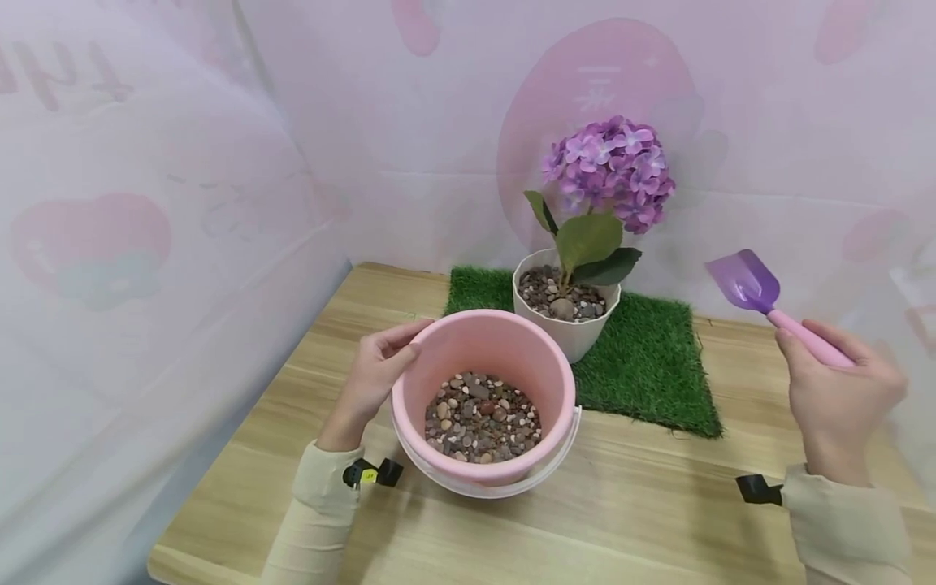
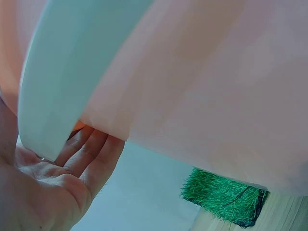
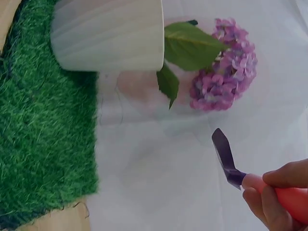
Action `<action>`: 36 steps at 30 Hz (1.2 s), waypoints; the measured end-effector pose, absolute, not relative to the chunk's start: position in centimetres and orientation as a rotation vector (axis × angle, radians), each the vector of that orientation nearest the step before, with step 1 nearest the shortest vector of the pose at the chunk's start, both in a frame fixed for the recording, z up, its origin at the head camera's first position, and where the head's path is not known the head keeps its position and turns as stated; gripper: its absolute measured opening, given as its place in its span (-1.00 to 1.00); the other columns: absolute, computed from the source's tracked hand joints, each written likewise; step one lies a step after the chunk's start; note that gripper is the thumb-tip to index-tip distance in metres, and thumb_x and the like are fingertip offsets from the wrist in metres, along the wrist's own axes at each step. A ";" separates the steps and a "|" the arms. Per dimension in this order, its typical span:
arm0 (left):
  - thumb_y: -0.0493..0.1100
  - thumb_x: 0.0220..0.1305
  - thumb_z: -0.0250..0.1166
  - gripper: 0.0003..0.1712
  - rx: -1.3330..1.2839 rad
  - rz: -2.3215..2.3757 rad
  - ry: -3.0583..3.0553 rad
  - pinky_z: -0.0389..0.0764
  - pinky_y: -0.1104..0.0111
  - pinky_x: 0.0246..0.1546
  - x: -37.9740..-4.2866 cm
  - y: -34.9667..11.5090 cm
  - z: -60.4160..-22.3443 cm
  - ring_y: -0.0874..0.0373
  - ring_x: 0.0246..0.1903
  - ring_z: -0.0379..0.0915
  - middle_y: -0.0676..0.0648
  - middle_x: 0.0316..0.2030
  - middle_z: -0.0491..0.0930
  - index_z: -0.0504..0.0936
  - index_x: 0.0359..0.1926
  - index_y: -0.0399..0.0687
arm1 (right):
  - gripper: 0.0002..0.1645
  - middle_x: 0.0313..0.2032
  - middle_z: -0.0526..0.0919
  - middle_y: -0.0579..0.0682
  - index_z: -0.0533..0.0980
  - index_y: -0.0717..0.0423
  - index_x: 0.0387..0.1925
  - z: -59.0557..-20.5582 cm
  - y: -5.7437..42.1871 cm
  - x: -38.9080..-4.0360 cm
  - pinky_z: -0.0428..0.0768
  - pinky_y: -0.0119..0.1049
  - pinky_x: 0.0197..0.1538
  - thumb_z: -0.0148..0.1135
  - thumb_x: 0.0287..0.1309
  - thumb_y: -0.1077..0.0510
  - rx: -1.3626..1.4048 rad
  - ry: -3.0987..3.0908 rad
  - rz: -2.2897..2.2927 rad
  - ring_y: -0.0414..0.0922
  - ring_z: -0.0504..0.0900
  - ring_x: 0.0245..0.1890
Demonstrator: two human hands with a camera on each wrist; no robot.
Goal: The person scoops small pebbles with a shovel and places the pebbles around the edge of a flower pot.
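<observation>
A pink bucket [image 1: 483,333] with a white handle [image 1: 483,489] holds small mixed pebbles [image 1: 483,418] in its bottom. My left hand [image 1: 373,374] grips the bucket's left rim, thumb near the inside edge; in the left wrist view the fingers [image 2: 98,161] reach behind the bucket wall. On the right, my right hand [image 1: 841,390] holds a small toy shovel by its pink handle [image 1: 812,337], raised above the table. The shovel's purple scoop [image 1: 746,280] points up and to the left, away from the bucket, and no pebbles show in it.
Behind the bucket, a white pot [image 1: 578,337] with pebbles and a purple hydrangea [image 1: 614,171] stands on a green turf mat [image 1: 651,366]. The wooden table [image 1: 629,496] ends at printed pale curtains [image 1: 439,122] at the back and left.
</observation>
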State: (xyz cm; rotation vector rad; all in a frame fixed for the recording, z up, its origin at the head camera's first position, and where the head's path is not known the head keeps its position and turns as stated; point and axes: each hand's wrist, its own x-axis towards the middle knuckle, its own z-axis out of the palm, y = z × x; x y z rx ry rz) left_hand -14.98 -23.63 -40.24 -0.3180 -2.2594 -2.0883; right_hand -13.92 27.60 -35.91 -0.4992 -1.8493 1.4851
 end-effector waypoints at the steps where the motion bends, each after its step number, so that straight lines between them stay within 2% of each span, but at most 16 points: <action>1: -0.34 0.47 0.22 -0.51 -0.322 -2.092 -2.253 0.86 0.35 -0.08 -15.0 -23.6 -40.2 0.25 -0.08 0.77 -0.48 0.26 0.60 0.54 0.37 -0.40 | -0.57 -0.37 0.77 -0.35 0.81 0.13 -0.05 -36.0 27.7 -13.9 0.68 -0.72 -0.34 0.66 -0.06 0.28 -0.512 -1.830 1.507 -0.46 0.77 -0.39; 8: -0.36 0.45 0.23 -0.51 -0.326 -2.103 -2.227 0.86 0.34 -0.10 -14.9 -23.7 -40.1 0.24 -0.09 0.77 -0.50 0.22 0.61 0.55 0.35 -0.42 | -0.61 -0.40 0.81 -0.34 0.81 0.17 -0.10 -37.2 29.0 -14.3 0.69 -0.72 -0.31 0.67 -0.06 0.27 -0.581 -1.733 1.637 -0.44 0.77 -0.41; 14: -0.36 0.45 0.22 -0.51 -0.320 -2.092 -2.228 0.86 0.34 -0.09 -15.0 -23.8 -40.2 0.27 -0.08 0.77 -0.50 0.23 0.60 0.55 0.34 -0.42 | -0.63 -0.51 0.78 -0.37 0.82 0.03 -0.17 -38.9 30.4 -15.2 0.67 -0.69 -0.45 0.73 -0.11 0.22 -0.749 -1.706 1.744 -0.45 0.75 -0.49; 19: -0.38 0.45 0.22 -0.53 -0.324 -2.083 -2.218 0.86 0.34 -0.08 -15.0 -24.0 -40.4 0.27 -0.07 0.76 -0.49 0.23 0.61 0.56 0.33 -0.44 | -0.69 -0.61 0.75 -0.35 0.78 -0.12 -0.33 -40.4 31.3 -15.9 0.64 -0.64 -0.53 0.77 -0.16 0.18 -0.912 -1.773 1.806 -0.45 0.72 -0.55; 24: -0.37 0.45 0.22 -0.53 -0.327 -2.092 -2.231 0.87 0.33 -0.10 -14.9 -23.8 -40.3 0.24 -0.09 0.77 -0.50 0.22 0.61 0.56 0.34 -0.41 | -0.76 -0.70 0.71 -0.33 0.74 -0.13 -0.48 -42.0 32.4 -15.9 0.61 -0.63 -0.56 0.75 -0.10 0.14 -0.967 -1.931 1.744 -0.45 0.69 -0.62; 26: -0.36 0.46 0.22 -0.53 -0.323 -2.098 -2.236 0.87 0.33 -0.12 -14.9 -23.7 -40.2 0.23 -0.11 0.78 -0.50 0.21 0.62 0.57 0.34 -0.39 | -0.80 -0.73 0.68 -0.37 0.76 -0.13 -0.45 -42.6 32.8 -15.8 0.59 -0.65 -0.55 0.73 -0.05 0.10 -0.986 -2.021 1.682 -0.48 0.64 -0.63; 28: -0.36 0.46 0.22 -0.53 -0.323 -2.098 -2.237 0.87 0.33 -0.12 -14.9 -23.6 -40.2 0.23 -0.11 0.78 -0.50 0.21 0.62 0.56 0.34 -0.39 | -0.79 -0.76 0.63 -0.43 0.81 -0.11 -0.29 -43.2 33.2 -15.8 0.55 -0.71 -0.46 0.70 0.00 0.04 -1.000 -2.112 1.596 -0.52 0.60 -0.61; 30: -0.37 0.46 0.21 -0.52 -0.324 -2.101 -2.234 0.87 0.33 -0.12 -14.9 -23.6 -40.2 0.23 -0.11 0.78 -0.50 0.21 0.61 0.56 0.35 -0.40 | -0.60 -0.78 0.59 -0.50 0.80 -0.01 -0.08 -43.8 33.5 -15.8 0.53 -0.73 -0.33 0.67 0.04 -0.02 -1.012 -2.190 1.511 -0.55 0.55 -0.59; 32: -0.37 0.46 0.21 -0.52 -0.329 -2.102 -2.232 0.87 0.34 -0.12 -14.9 -23.6 -40.2 0.24 -0.11 0.78 -0.51 0.22 0.61 0.55 0.35 -0.41 | -0.41 -0.79 0.54 -0.56 0.73 0.14 0.08 -44.2 33.8 -15.8 0.59 -0.69 -0.01 0.64 0.07 -0.07 -1.025 -2.241 1.451 -0.60 0.52 -0.47; 34: -0.38 0.46 0.20 -0.52 -0.333 -2.105 -2.229 0.87 0.34 -0.12 -14.9 -23.6 -40.2 0.24 -0.11 0.77 -0.51 0.22 0.61 0.55 0.35 -0.42 | -0.35 -0.80 0.52 -0.59 0.69 0.20 0.12 -44.7 34.0 -15.8 0.59 -0.59 0.25 0.63 0.08 -0.09 -1.042 -2.270 1.426 -0.60 0.52 -0.43; 36: -0.38 0.45 0.20 -0.52 -0.335 -2.107 -2.228 0.87 0.34 -0.11 -14.9 -23.6 -40.2 0.24 -0.10 0.77 -0.51 0.22 0.60 0.55 0.35 -0.42 | -0.41 -0.78 0.53 -0.58 0.73 0.15 0.06 -45.1 34.2 -15.7 0.48 -0.41 0.51 0.61 0.10 -0.12 -1.047 -2.323 1.411 -0.60 0.49 -0.37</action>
